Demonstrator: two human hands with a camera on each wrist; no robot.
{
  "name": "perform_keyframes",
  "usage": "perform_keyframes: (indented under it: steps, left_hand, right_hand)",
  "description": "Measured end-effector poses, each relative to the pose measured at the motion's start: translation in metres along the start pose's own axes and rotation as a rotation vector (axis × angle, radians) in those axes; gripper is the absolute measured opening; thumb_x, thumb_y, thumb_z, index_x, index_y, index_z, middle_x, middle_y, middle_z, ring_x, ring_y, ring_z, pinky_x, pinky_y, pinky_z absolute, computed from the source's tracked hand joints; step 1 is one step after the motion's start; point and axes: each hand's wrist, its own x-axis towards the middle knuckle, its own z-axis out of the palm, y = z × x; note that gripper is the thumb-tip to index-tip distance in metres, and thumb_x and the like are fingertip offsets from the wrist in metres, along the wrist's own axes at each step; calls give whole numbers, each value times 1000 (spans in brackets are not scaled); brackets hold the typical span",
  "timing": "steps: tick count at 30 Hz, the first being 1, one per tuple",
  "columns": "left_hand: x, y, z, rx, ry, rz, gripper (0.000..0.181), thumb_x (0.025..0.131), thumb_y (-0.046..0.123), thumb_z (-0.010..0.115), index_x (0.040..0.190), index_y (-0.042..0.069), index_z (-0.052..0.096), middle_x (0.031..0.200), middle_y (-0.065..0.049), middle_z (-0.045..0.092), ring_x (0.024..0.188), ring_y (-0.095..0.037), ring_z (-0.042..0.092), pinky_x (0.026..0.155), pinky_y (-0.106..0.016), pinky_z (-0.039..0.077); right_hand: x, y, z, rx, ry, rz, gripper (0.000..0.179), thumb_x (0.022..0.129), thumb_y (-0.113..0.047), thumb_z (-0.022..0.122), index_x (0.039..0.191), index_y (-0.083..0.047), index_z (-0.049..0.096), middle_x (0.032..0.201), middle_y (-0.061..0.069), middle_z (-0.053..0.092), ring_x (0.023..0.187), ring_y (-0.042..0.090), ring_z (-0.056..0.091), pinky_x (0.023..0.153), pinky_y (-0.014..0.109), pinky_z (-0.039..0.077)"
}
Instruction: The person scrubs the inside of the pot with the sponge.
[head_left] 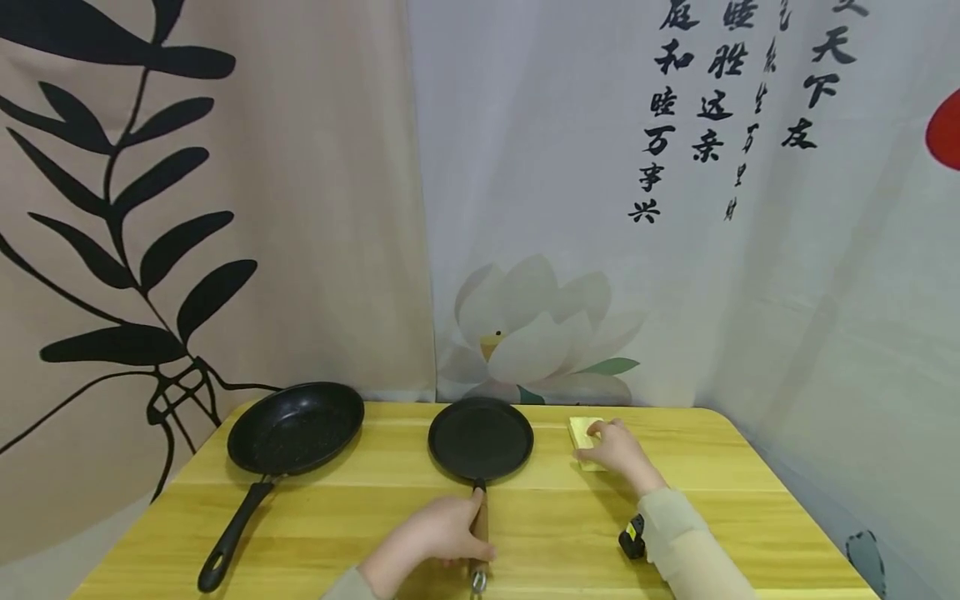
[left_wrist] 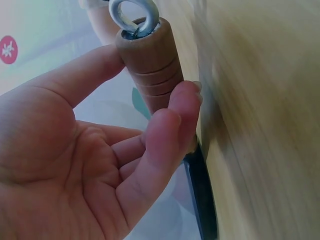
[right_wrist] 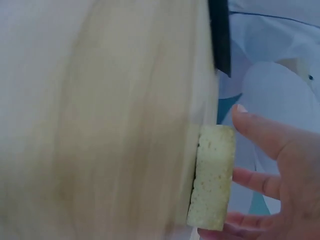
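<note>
A flat black crepe pan (head_left: 481,439) sits at the table's middle, its wooden handle (left_wrist: 152,60) pointing toward me. My left hand (head_left: 448,528) grips that handle, thumb and fingertips on either side of the wood, just short of the metal hanging ring (left_wrist: 134,17). Over at the right, a pale yellow sponge (right_wrist: 212,177) lies flat on the table. My right hand (head_left: 618,454) is over it with fingers spread; in the right wrist view the thumb (right_wrist: 257,130) stands just off one end and the other fingers reach along its side.
A deeper black frying pan (head_left: 296,429) stands at the left, its handle angled toward the table's front. The wooden table (head_left: 360,517) backs onto a printed curtain (head_left: 540,167). A small black device (head_left: 633,537) is at my right wrist.
</note>
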Motion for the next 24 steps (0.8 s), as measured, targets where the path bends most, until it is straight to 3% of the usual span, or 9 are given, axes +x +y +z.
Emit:
perform_keyframes:
  steps: [5, 10, 13, 17, 20, 22, 24]
  left_hand:
    - [0, -1, 0, -35, -17, -18, 90, 84, 30, 77, 147, -11, 27, 55, -8, 61, 37, -17, 51, 37, -31, 47]
    - [1, -1, 1, -49, -33, -31, 92, 83, 30, 77, 148, -10, 25, 55, -9, 62, 39, -20, 55, 39, -34, 50]
    - [1, -1, 1, -55, -38, -39, 93, 83, 29, 78, 149, -10, 25, 55, -10, 62, 39, -20, 55, 39, -35, 50]
    - [2, -1, 1, -57, -41, -42, 93, 83, 29, 78, 149, -9, 24, 55, -10, 62, 39, -19, 54, 40, -36, 51]
    - [3, -1, 1, -53, -40, -41, 93, 83, 29, 78, 149, -9, 25, 55, -9, 62, 38, -18, 53, 41, -38, 52]
    - [3, -1, 0, -53, -42, -41, 93, 83, 28, 78, 149, -9, 25, 55, -9, 62, 38, -18, 53, 41, -38, 52]
    - [2, -1, 1, -48, -40, -39, 93, 83, 28, 78, 149, -10, 25, 54, -9, 62, 38, -18, 54, 41, -37, 52]
  right_hand:
    - [4, -1, 2, -18, -25, 6, 64, 77, -31, 83, 119, 7, 56, 108, 22, 58, 96, 36, 56, 79, 51, 50]
    - [6, -2, -2, 4, -66, 31, 77, 75, -24, 82, 134, 11, 46, 122, 32, 56, 116, 50, 49, 92, 59, 44]
    - [8, 3, -5, 22, -84, 19, 77, 75, -19, 79, 138, 9, 44, 127, 33, 53, 119, 53, 45, 94, 61, 42]
    - [11, 11, -9, 59, -87, -2, 72, 76, -15, 74, 139, 6, 47, 109, 29, 61, 88, 37, 57, 82, 49, 47]
    - [11, 15, -13, 93, -93, -6, 69, 77, -15, 71, 140, 5, 47, 71, 14, 58, 56, 21, 41, 67, 38, 44]
    - [12, 17, -15, 95, -85, -16, 68, 78, -15, 70, 139, 5, 48, 61, 2, 50, 51, 12, 33, 62, 34, 42]
    - [13, 19, -17, 98, -81, -20, 66, 79, -16, 68, 139, 5, 48, 55, -1, 41, 46, 11, 23, 58, 32, 38]
